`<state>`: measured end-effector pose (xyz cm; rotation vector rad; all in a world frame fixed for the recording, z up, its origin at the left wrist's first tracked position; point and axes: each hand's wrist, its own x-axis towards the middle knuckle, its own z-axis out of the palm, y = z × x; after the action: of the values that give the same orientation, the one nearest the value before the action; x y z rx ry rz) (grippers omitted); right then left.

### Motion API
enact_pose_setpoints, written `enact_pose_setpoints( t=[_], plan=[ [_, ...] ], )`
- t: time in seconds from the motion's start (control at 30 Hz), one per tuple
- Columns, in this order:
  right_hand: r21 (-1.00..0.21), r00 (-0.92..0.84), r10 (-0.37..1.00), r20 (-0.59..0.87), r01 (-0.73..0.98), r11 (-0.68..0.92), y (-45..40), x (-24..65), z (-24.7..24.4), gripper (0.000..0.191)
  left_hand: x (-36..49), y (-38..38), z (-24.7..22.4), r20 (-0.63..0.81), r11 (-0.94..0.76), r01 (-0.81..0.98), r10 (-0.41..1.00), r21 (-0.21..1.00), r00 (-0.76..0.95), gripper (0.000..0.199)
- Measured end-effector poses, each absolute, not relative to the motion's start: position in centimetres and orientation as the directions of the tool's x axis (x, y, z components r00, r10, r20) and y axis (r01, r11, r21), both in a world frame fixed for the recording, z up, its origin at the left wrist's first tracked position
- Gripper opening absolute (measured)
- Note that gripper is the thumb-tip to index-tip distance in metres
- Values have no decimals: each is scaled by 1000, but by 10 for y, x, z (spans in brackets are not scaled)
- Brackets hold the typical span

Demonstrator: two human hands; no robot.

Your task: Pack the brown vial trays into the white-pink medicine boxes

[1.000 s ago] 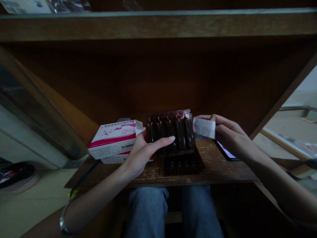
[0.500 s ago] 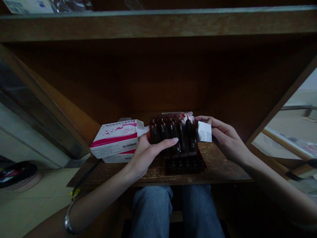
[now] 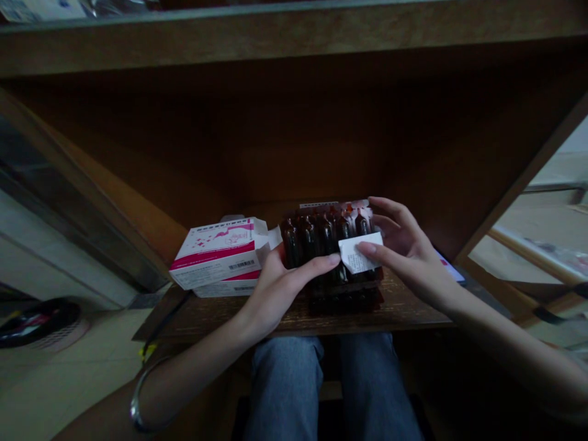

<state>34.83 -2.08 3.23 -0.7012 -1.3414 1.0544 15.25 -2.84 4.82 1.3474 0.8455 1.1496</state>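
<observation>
A blister tray of several dark brown vials (image 3: 308, 236) stands tilted up above the shelf board. My left hand (image 3: 280, 285) grips its left side, thumb across the front and fingers hidden behind. In my right hand (image 3: 408, 254) is a small folded paper leaflet (image 3: 354, 257), pressed by the thumb over the right-hand vials; the other fingers curl round the tray's upper right edge. Beneath lies another dark vial tray (image 3: 346, 302). Left of my left hand, a white and magenta carton (image 3: 220, 245) with its end flap open rests on a second carton (image 3: 229, 288).
The worn wooden shelf board (image 3: 404, 303) sits above my knees, inside a deep wooden compartment. An upper shelf edge (image 3: 294, 40) crosses overhead. On the floor at left is a basket (image 3: 64, 327) with a black liner. Something flat and pale (image 3: 450, 267) lies behind my right wrist.
My right hand has brought the leaflet leftward from beside the tray onto the front of its right-hand vials. The held tray has shifted slightly right. My left hand keeps its hold.
</observation>
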Motion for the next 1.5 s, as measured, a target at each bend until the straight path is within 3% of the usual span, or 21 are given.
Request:
enact_pose_setpoints(
  t=[0.07,0.17,0.27,0.43,0.67,0.77,0.9,0.97,1.03,1.13,1.27,1.33,1.5],
  plan=[
    [-917,-144,927,347,-258,303,-20,346,31,55,153,-31,47,157,-119,-146,946,982,285,36],
    [-944,-252,942,221,-296,143,-19,345,25,36,155,-34,46,134,-96,-138,945,986,299,39],
    [-950,-270,951,152,-305,65,-19,344,18,31,157,-36,45,121,-93,-118,958,989,260,42],
    [-957,-240,968,74,-289,2,-21,339,15,37,162,-41,49,171,-162,-59,957,985,235,37],
    [-946,-183,981,63,-324,0,-25,330,16,51,161,-45,54,232,-267,217,957,939,173,40],
    [-944,-133,991,21,-328,-24,-27,330,18,47,149,-37,63,283,-396,429,910,812,303,44],
    [-934,-122,992,-18,-352,-60,-30,334,25,44,114,-10,85,299,-613,632,787,474,539,60],
    [-935,-114,993,-25,-349,-64,-30,335,28,44,91,7,95,352,-598,766,787,235,506,75],
    [-939,-98,995,-21,-340,-54,-29,337,31,43,69,22,101,295,-532,839,824,112,483,91],
    [-947,-82,997,-1,-321,-28,-27,340,34,41,44,36,104,87,-393,919,917,24,389,109],
    [-957,-61,998,-2,-291,-20,-25,346,36,43,35,42,104,-109,-340,938,932,64,345,109],
    [-955,-42,999,13,-296,0,-23,349,38,42,38,42,102,-87,-372,926,922,61,377,102],
    [-957,54,995,88,-271,100,-17,354,49,37,60,27,92,205,-463,872,849,-159,488,90]
  ],
)
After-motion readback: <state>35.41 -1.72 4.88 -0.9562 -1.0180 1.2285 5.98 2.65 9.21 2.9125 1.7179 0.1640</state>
